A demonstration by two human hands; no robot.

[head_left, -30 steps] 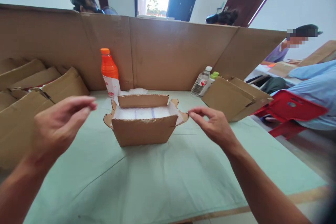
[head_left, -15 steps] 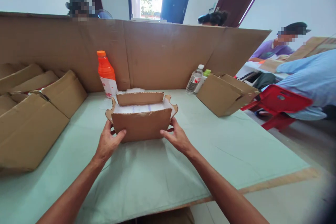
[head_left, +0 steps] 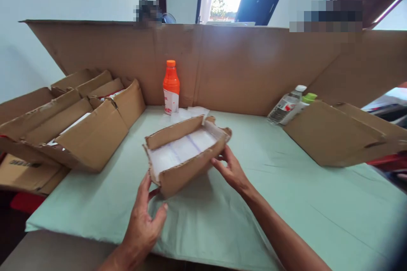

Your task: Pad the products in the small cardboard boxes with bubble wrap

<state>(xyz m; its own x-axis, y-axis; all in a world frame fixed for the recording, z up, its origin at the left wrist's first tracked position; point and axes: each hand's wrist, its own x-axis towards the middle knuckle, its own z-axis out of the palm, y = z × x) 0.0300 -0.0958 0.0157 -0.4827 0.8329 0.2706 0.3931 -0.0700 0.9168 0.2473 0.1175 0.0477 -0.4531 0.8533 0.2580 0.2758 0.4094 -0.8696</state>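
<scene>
A small brown cardboard box sits turned at an angle in the middle of the table, its top flaps standing up. White wrapped contents with faint purple lines fill it. My right hand grips the box's right end, thumb on the near face and fingers partly hidden behind. At the left end is my left hand, its fingertips by the box's corner and its thumb spread away from the cardboard.
A larger divided cardboard carton stands at the left. Behind are an orange bottle and crumpled clear plastic. A water bottle, a green-capped bottle and another carton are at the right. A tall cardboard partition lines the back.
The box has turned, its left end swinging nearer to me and its right end away. My left thumb has come off the near face. The view has swung left.
</scene>
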